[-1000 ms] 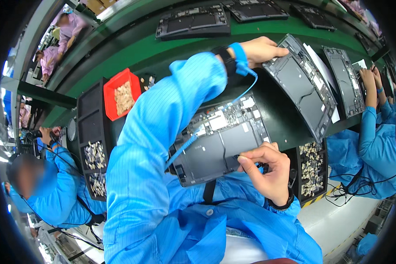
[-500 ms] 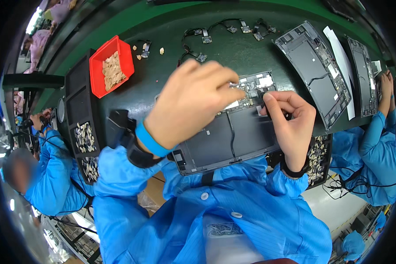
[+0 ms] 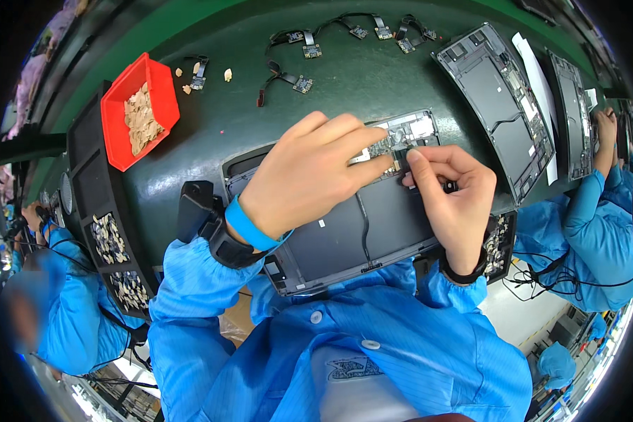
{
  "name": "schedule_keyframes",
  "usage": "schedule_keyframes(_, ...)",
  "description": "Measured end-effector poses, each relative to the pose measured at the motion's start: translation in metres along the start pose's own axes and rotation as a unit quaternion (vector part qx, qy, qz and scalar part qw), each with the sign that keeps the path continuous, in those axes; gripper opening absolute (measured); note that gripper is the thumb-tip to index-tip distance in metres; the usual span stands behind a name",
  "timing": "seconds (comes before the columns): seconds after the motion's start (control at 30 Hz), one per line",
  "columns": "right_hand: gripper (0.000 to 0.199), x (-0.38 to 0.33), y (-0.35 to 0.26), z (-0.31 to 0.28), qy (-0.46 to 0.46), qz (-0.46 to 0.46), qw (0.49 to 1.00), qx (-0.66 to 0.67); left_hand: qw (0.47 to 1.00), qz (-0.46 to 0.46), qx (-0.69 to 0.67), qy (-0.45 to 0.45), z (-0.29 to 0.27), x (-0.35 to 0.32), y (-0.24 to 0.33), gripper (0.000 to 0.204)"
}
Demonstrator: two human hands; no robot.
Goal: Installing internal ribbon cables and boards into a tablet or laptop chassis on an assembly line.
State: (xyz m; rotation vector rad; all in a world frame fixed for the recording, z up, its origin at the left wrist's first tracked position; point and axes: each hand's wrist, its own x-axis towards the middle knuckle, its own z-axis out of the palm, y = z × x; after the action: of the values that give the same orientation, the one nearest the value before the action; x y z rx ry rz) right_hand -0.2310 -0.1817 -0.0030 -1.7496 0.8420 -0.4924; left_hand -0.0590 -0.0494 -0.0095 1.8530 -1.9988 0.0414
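An opened laptop chassis (image 3: 323, 232) lies tilted in front of me, its lower edge against my blue smock. Along its far side runs a circuit board (image 3: 401, 133). Above the board's left part hovers my left hand (image 3: 309, 165), thumb and forefinger stretched out and apart, with nothing visible between them. My right hand (image 3: 457, 193) is closed in a pinch at the board's near edge, thumb against forefinger. A small dark piece shows at the fingertips and a black bit under the curled fingers; what it is I cannot make out.
A red bin (image 3: 169, 105) of tan flakes stands left, beside a black compartment tray (image 3: 91, 176) holding small pieces. Small boards with cables (image 3: 302, 83) lie at the back. Another opened chassis (image 3: 496, 105) and white paper (image 3: 534, 84) are right. Co-workers sit on both sides.
My left hand has come lower, its fingers nearer the board. My right hand keeps its pinch, slightly further left. The whole view has shifted a little.
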Motion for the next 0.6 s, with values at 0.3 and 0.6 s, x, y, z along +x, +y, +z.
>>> schedule_keyframes(0.3, 0.013, -0.002, 0.007, 0.004, 0.021, -0.003, 0.996, -0.087, 0.999, -0.016, -0.026, 0.011, 0.004, -0.007, 0.002, 0.04)
schedule_keyframes(0.6, 0.012, -0.001, 0.008, 0.007, 0.025, -0.02, 0.996, -0.085, 0.999, -0.017, -0.035, 0.019, 0.005, -0.009, 0.002, 0.04)
